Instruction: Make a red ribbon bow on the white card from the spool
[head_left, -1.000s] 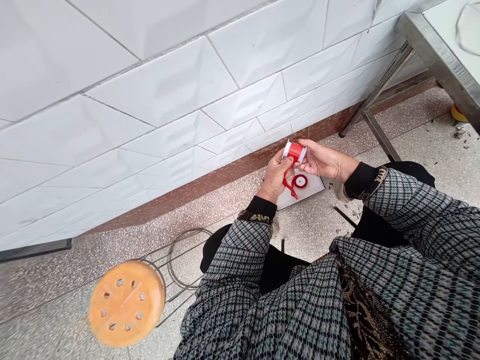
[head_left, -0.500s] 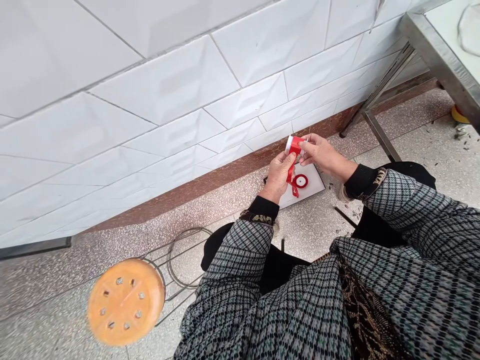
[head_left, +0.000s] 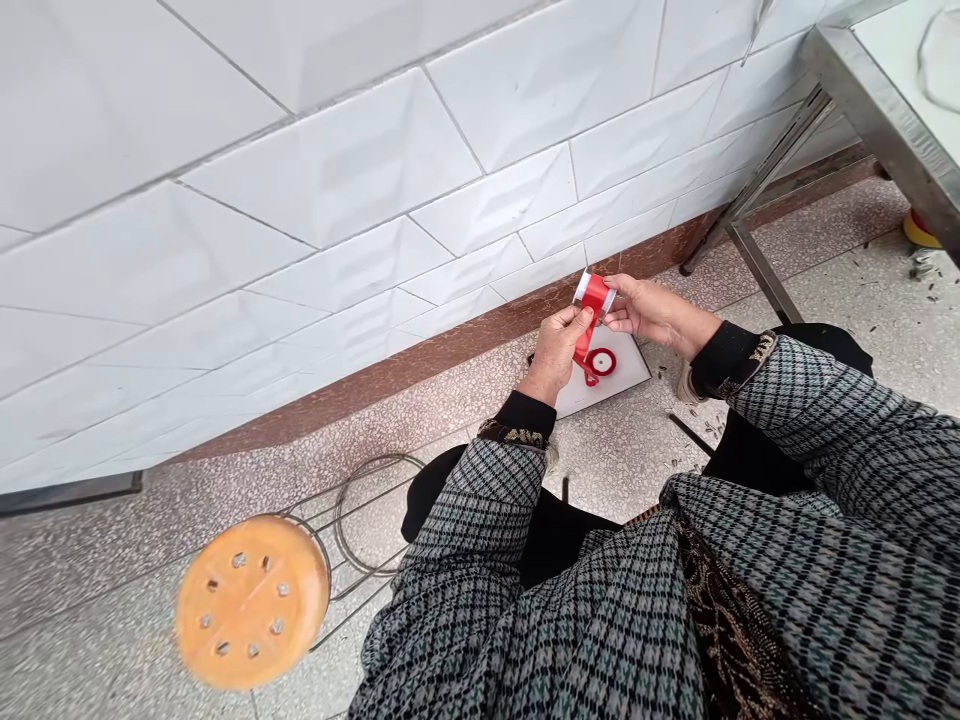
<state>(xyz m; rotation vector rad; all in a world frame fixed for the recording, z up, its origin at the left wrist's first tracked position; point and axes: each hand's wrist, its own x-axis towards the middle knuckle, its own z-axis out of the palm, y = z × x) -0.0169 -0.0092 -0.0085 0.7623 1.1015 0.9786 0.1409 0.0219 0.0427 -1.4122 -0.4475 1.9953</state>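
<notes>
A white-edged spool of red ribbon (head_left: 598, 290) is between my hands. My right hand (head_left: 651, 310) grips the spool by its right rim, thumb on top and fingers curled beneath. My left hand (head_left: 553, 350) is closed at the spool's lower left, its thumb pressed on the loose red ribbon (head_left: 583, 346). The ribbon's tail hangs down from there. Below the hands, a narrower dark red spool (head_left: 602, 362) with a white centre lies on a flat white board (head_left: 630, 377) on the floor.
An overturned stool with an orange round seat (head_left: 251, 600) and metal legs lies at the lower left. White wall tiles (head_left: 360, 190) rise ahead. A metal-framed table (head_left: 862, 90) stands at the right, with a yellow-and-red roll (head_left: 919, 232) beneath it. Small debris dots the floor.
My right hand has shifted its thumb and fingers off the ribbon to the spool's right rim. More of the red winding shows. The left hand has barely moved.
</notes>
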